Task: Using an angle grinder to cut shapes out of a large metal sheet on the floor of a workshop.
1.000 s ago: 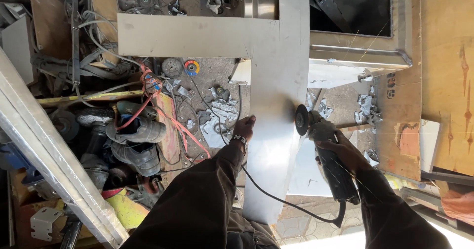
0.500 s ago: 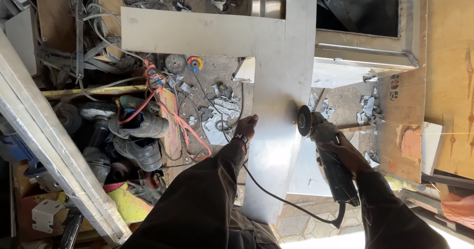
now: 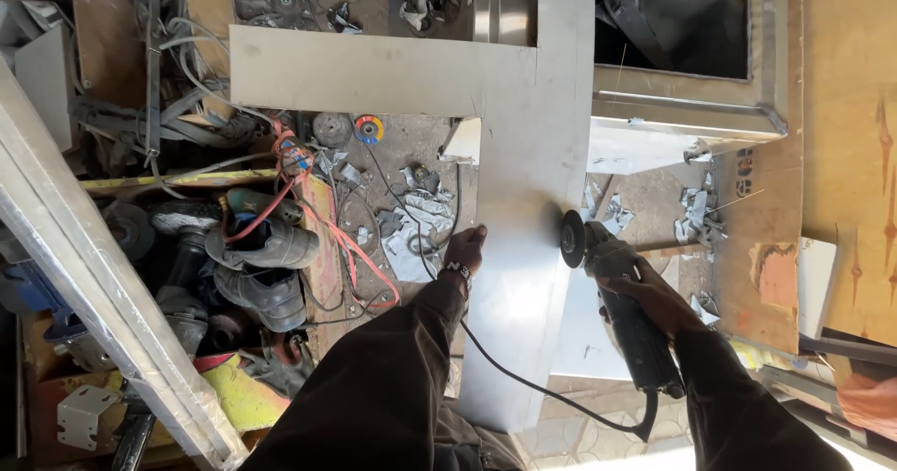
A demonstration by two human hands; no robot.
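Observation:
A large L-shaped grey metal sheet [image 3: 528, 135] lies flat below me. My left hand [image 3: 466, 247] grips its left edge, a watch on the wrist. My right hand [image 3: 654, 298] is closed around the body of a black angle grinder [image 3: 624, 312]. The grinder's disc [image 3: 572, 238] stands upright against the sheet's right edge. Its black cable [image 3: 523, 378] runs from the tool's rear under the sheet toward my left arm. Both arms wear dark sleeves.
A pair of grey shoes [image 3: 262, 265] and tangled red and black cables [image 3: 318, 209] lie at the left. Spare discs [image 3: 368, 129] sit on the floor. A long pale metal beam [image 3: 84, 275] crosses the left. A steel frame [image 3: 687, 107] and wooden boards [image 3: 841, 135] stand at the right.
The view has shifted slightly. Both hands and the grinder keep their places at the sheet's edges.

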